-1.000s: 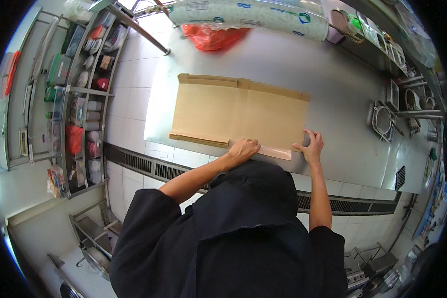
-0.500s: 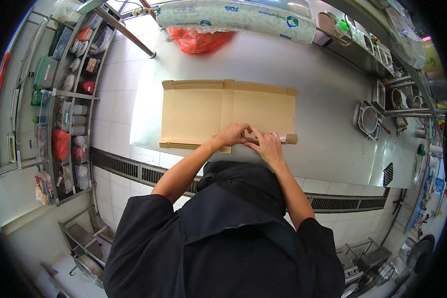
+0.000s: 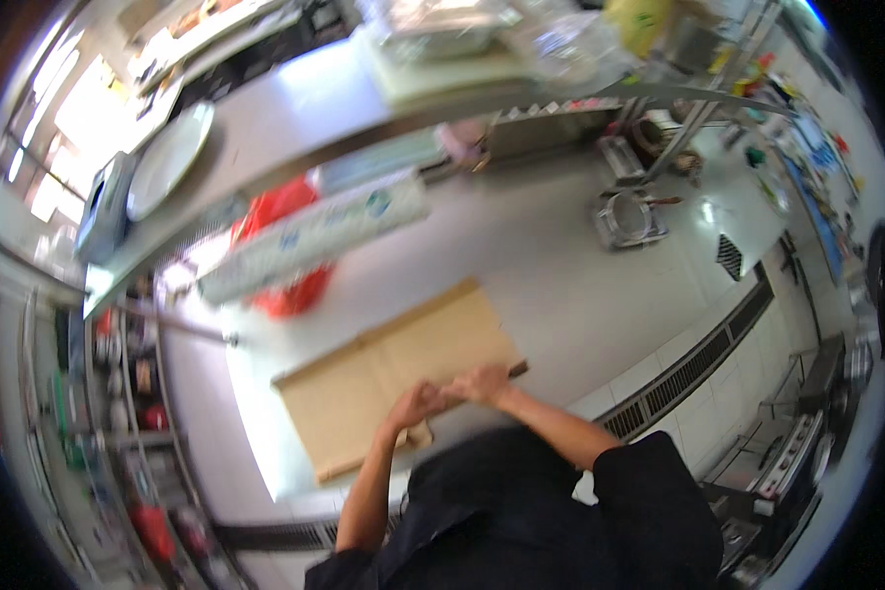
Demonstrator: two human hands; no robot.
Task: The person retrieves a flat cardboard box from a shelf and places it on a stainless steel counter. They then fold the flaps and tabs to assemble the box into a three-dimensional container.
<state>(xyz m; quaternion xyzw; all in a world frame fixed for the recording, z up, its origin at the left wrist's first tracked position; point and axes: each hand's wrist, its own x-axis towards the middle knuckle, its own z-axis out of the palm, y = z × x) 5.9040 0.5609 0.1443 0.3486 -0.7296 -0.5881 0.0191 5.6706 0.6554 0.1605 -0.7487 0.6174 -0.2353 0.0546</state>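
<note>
A flat, unfolded cardboard box (image 3: 388, 359) lies on the steel table (image 3: 560, 305), its low edges folded up. My left hand (image 3: 420, 403) is closed on the box's near edge, around the middle of that side. Just to its right, my right hand (image 3: 482, 384) grips the same edge with bent fingers, near the right corner. Motion smears the fingertips, and the hands cover the part of the flap between them. A short dark end of the flap sticks out to the right of my right hand.
Beyond the box hang a long pale film roll (image 3: 315, 234) and a red plastic bag (image 3: 293, 301). An overhead shelf (image 3: 275, 118) carries a white oval plate (image 3: 172, 160). A round sieve (image 3: 627, 216) lies at the far right of the table. Storage racks (image 3: 133, 438) stand at left.
The whole view has tilted and swung, bringing the overhead shelf into sight and making the box appear slanted. Both hands stay at the box's near edge, their fingers now more closed.
</note>
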